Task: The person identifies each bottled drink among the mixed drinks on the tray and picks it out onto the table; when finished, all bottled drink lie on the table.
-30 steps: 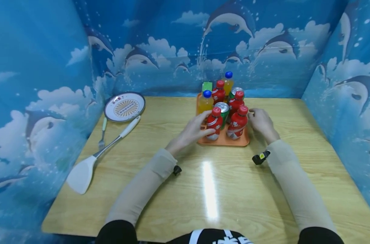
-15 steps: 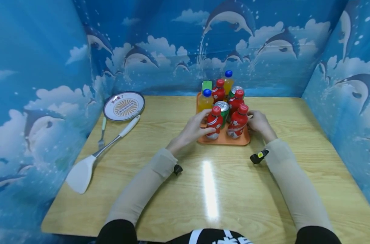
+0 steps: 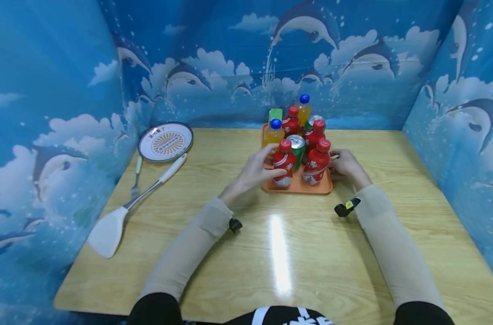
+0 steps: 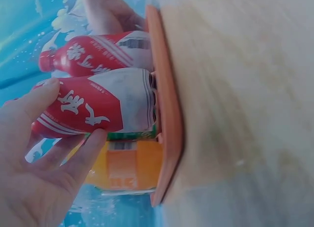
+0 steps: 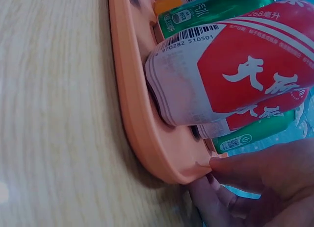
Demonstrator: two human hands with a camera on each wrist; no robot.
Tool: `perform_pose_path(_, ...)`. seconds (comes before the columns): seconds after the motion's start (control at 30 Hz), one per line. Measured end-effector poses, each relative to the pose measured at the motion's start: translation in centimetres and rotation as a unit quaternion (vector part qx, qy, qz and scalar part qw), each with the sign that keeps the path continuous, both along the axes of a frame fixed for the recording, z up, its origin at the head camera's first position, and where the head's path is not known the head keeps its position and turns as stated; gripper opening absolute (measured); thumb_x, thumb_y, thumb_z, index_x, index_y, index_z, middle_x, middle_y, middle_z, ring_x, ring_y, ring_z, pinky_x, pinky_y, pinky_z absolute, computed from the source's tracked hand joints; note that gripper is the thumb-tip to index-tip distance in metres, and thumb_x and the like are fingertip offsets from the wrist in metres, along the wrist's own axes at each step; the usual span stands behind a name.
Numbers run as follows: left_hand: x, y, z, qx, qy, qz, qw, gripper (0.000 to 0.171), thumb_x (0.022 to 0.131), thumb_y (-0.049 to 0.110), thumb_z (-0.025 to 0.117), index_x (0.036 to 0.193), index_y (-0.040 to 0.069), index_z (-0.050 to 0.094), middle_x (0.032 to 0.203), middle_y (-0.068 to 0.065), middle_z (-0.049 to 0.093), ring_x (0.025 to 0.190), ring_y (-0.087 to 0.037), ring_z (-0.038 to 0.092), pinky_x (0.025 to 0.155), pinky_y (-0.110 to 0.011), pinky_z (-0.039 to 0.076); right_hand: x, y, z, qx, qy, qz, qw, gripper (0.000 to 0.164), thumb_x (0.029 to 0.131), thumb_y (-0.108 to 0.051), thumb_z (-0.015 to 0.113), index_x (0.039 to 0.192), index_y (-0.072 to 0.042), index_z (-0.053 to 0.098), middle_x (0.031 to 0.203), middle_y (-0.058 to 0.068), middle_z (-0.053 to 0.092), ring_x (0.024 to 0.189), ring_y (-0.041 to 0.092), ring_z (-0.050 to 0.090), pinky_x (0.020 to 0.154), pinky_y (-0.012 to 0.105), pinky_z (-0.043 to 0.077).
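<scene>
My left hand grips the front-left red bottle, thumb on the near side and fingers on the far side. In the left wrist view this bottle has its base close over the tray's rim. My right hand pinches the right edge of the orange tray. The right wrist view shows the thumb on the rim and other fingers below it. A second red bottle stands at the tray's front right, near that hand. Behind them is a green can.
Farther back on the tray stand more red bottles, two orange-drink bottles with blue caps, another can and a green box. On the table's left lie a plate, a fork and a white spatula. A dolphin-print curtain surrounds the table.
My left hand and the red bottle have shifted slightly left. My right hand has come down and in against the tray's right edge.
</scene>
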State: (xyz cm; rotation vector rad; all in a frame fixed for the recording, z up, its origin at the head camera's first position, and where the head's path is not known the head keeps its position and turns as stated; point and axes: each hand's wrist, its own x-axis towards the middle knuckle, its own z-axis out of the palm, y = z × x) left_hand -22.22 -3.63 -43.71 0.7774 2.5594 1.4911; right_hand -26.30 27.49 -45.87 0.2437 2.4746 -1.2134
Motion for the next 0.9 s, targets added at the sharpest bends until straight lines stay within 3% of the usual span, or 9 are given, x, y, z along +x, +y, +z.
perform_pose_path(0.13, 0.0, -0.7, 1.0, 0.011, -0.013, 0.01, 0.9998, 0.07, 0.091, 0.02, 0.084, 0.152, 0.017, 0.049, 0.13, -0.013, 0.066, 0.112, -0.027, 0.069, 0.093, -0.036, 0.064, -0.1, 0.0, 0.3, 0.01, 0.005, 0.011, 1.0, 0.051, 0.106, -0.01, 0.055, 0.152, 0.007, 0.043, 0.117, 0.022, 0.058, 0.082, 0.015, 0.066, 0.071, 0.033, 0.066)
perform_pose_path(0.33, -0.4, -2.2, 2.6, 0.055, -0.017, 0.023, 0.9981, 0.071, 0.089, 0.016, 0.086, 0.151, 0.016, 0.053, 0.128, -0.015, 0.067, 0.114, -0.031, 0.068, 0.102, -0.052, 0.06, -0.2, 0.2, 0.4, 0.012, 0.008, 0.021, 1.0, 0.048, 0.105, -0.009, 0.056, 0.149, 0.007, 0.045, 0.112, 0.022, 0.058, 0.08, 0.015, 0.066, 0.072, 0.036, 0.067)
perform_pose_path(0.63, -1.6, -4.9, 4.7, 0.08, 0.0, 0.054, 0.9953, 0.064, 0.092, 0.019, 0.084, 0.149, 0.022, 0.055, 0.136, -0.011, 0.065, 0.123, -0.029, 0.063, 0.104, -0.048, 0.058, -0.3, 0.4, 0.1, 0.0, -0.001, 0.007, 1.0, 0.046, 0.105, -0.008, 0.055, 0.149, 0.005, 0.045, 0.105, 0.016, 0.061, 0.074, 0.011, 0.066, 0.068, 0.033, 0.066)
perform_pose_path(0.9, -3.6, -8.0, 6.1, 0.129, -0.041, 0.041, 0.9899, 0.061, 0.096, 0.017, 0.078, 0.152, 0.021, 0.053, 0.138, -0.014, 0.062, 0.12, -0.033, 0.067, 0.102, -0.048, 0.061, -0.2, 0.2, 0.2, -0.006, -0.005, 0.019, 1.0, 0.046, 0.107, -0.008, 0.054, 0.149, 0.006, 0.043, 0.109, 0.017, 0.061, 0.075, 0.009, 0.067, 0.073, 0.036, 0.067)
